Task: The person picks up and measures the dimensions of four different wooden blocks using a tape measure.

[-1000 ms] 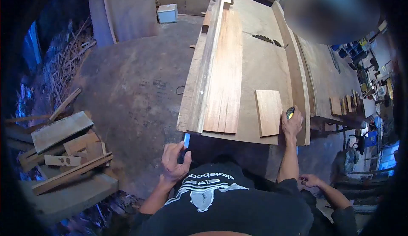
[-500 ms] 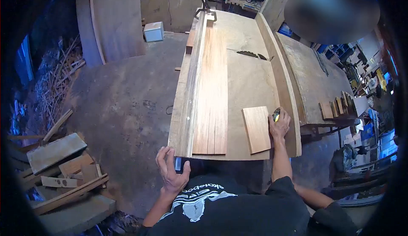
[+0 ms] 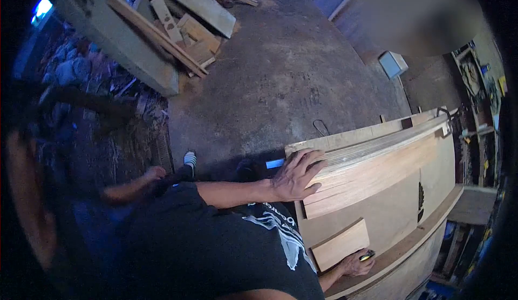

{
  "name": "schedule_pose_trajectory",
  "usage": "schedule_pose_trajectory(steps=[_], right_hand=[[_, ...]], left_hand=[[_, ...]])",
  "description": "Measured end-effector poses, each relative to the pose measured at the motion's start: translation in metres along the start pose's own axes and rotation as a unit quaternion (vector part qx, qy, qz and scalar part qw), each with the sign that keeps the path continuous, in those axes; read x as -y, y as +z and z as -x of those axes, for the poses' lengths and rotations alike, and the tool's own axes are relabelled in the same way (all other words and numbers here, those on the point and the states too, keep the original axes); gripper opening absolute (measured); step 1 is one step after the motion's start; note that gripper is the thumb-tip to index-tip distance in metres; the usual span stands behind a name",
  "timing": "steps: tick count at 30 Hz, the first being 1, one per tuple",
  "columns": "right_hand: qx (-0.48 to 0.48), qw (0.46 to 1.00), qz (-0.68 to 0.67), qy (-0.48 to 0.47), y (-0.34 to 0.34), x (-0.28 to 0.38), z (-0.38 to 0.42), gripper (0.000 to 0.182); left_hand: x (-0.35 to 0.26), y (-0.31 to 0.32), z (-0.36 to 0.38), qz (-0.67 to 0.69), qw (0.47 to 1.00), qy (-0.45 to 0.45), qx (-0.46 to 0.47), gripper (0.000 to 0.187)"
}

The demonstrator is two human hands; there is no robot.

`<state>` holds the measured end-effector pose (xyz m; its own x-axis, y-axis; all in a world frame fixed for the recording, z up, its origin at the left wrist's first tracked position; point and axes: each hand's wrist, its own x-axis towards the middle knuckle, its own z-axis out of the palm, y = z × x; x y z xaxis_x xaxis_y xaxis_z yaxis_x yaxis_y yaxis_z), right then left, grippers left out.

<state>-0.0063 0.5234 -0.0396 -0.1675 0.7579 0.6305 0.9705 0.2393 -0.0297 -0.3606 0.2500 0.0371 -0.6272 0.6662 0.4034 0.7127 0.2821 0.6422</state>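
My left hand (image 3: 295,176) is at the near end of a long layered plywood strip (image 3: 377,147), fingers curled over its end and thumb apart on the near side. Along that strip lies a long pale wooden board (image 3: 372,178) with cracks in its near end. In my right hand (image 3: 356,263) is a small black and yellow tape measure (image 3: 367,255), partly covered by the fingers. It rests beside a short wooden board (image 3: 341,245) on the saw table (image 3: 391,209). A dark toothed saw blade (image 3: 421,201) stands up through the tabletop.
A black clamp (image 3: 445,119) grips the strip's far end. A raised wooden rail (image 3: 410,240) edges the table. Wood offcuts (image 3: 189,35) are piled at upper left, and a white box (image 3: 393,64) stands on the floor. Another person's hand (image 3: 155,173) shows at left.
The view has swung left, so the table now lies lower right. My left hand has gone from beside the strip's end onto it. The right hand still holds the tape measure by the short board.
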Motion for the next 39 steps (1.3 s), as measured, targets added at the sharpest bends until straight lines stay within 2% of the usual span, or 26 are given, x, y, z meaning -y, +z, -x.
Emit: schedule_pose_trajectory(steps=[5,11,15,20,23,24,25,26,27,28,29,30,31,32,33,34,37,38,39], right_hand=[[-0.004,1.000,0.003,0.004,0.003,0.003,-0.010,0.050],[0.004,1.000,-0.019,-0.004,-0.001,0.013,-0.019,0.047],[-0.004,0.999,-0.033,-0.030,0.011,0.000,-0.019,0.048],[0.021,1.000,-0.015,0.000,-0.003,0.013,-0.022,0.050],[0.047,0.998,0.025,-0.041,-0.004,0.004,-0.023,0.056],[0.053,0.997,0.030,-0.052,-0.005,0.000,-0.020,0.063],[0.053,0.997,0.035,-0.049,-0.014,0.009,-0.015,0.069],[0.065,0.995,0.048,-0.060,-0.034,0.026,-0.013,0.069],[0.000,0.995,-0.003,-0.100,-0.037,0.028,-0.007,0.065],[0.020,0.985,-0.112,-0.126,-0.057,0.045,-0.003,0.060],[0.100,0.966,-0.156,-0.182,-0.101,0.079,-0.005,0.056],[0.067,0.982,-0.046,-0.172,-0.102,0.090,0.016,0.058],[0.087,0.982,-0.069,-0.152,-0.111,0.100,0.036,0.063],[0.133,0.975,-0.072,-0.162,-0.115,0.102,0.049,0.072],[0.108,0.979,-0.055,-0.166,-0.097,0.093,0.075,0.074],[0.121,0.979,-0.064,-0.148,-0.101,0.101,0.093,0.074],[0.149,0.980,-0.066,-0.115,-0.095,0.097,0.128,0.076],[0.169,0.979,-0.020,-0.112,-0.094,0.095,0.135,0.076],[0.189,0.976,0.026,-0.109,-0.095,0.093,0.140,0.077]], left_hand=[[-0.001,0.014,-0.001,-0.050,0.994,0.001,-0.094,0.049],[0.001,0.022,-0.002,-0.069,0.989,0.003,-0.130,0.047],[0.000,0.021,-0.002,-0.066,0.989,-0.005,-0.129,0.048],[0.002,0.021,-0.001,-0.068,0.989,0.007,-0.133,0.047],[0.006,0.020,0.003,-0.034,0.995,0.000,-0.097,0.054],[0.005,0.019,0.005,-0.018,0.996,-0.001,-0.088,0.057],[0.007,0.016,0.006,-0.003,0.999,-0.013,-0.040,0.064],[0.011,0.009,0.007,0.015,0.999,-0.007,-0.028,0.064],[0.014,0.001,0.008,0.052,0.998,0.016,-0.034,0.063],[0.017,-0.007,0.013,0.090,0.995,0.038,-0.037,0.063],[0.022,-0.015,0.020,0.144,0.989,-0.004,-0.033,0.063],[0.026,-0.025,0.031,0.194,0.980,-0.048,-0.028,0.063],[0.029,-0.047,0.041,0.200,0.978,-0.034,-0.056,0.057],[0.035,-0.067,0.052,0.214,0.976,-0.028,-0.043,0.057],[0.040,-0.084,0.069,0.213,0.974,-0.039,-0.072,0.054],[0.046,-0.098,0.085,0.210,0.971,-0.051,-0.102,0.050],[0.072,-0.139,0.137,0.222,0.967,-0.100,-0.077,0.040],[0.084,-0.144,0.156,0.229,0.966,-0.098,-0.072,0.040],[0.097,-0.145,0.176,0.233,0.960,-0.137,-0.067,0.039]])
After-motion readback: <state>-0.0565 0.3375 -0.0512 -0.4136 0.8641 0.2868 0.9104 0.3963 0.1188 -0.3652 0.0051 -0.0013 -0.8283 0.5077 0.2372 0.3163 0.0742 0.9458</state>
